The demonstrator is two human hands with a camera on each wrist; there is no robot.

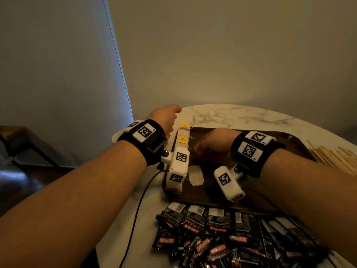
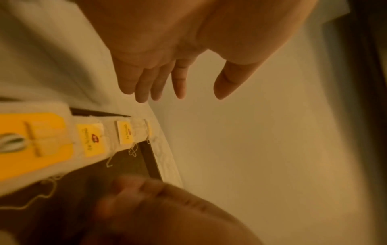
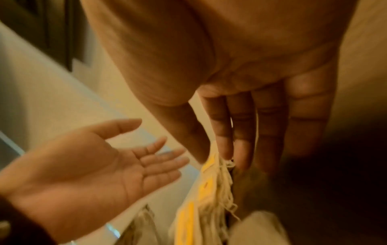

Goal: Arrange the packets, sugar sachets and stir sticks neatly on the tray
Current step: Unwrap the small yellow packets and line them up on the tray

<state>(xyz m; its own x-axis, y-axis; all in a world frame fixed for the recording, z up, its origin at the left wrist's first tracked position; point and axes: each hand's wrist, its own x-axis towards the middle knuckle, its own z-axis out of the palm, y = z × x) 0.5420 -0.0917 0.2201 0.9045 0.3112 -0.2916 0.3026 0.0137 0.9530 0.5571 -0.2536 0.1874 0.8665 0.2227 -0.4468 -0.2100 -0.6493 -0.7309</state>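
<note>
- This looks like a room in a home or a hotel, dimly lit in warm light, rather than a workplace.
- A round marble-topped table [image 1: 222,115] stands close against a plain beige wall [image 1: 231,51].
- A pale roller blind [image 1: 58,64] with a bead cord hangs at the left.
- A dark wooden side table or stool [image 1: 17,140] stands low on the left, on dark flooring.
- On the marble lie a dark brown serving tray [image 1: 212,192], tea bags with yellow tags [image 1: 182,139], black coffee packets [image 1: 212,231] and wooden stir sticks [image 1: 332,155]: hospitality supplies.

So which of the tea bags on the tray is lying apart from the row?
The plain white tea bag near the tray's front, alone; the others, with yellow tags, form a row along the left edge.
</note>
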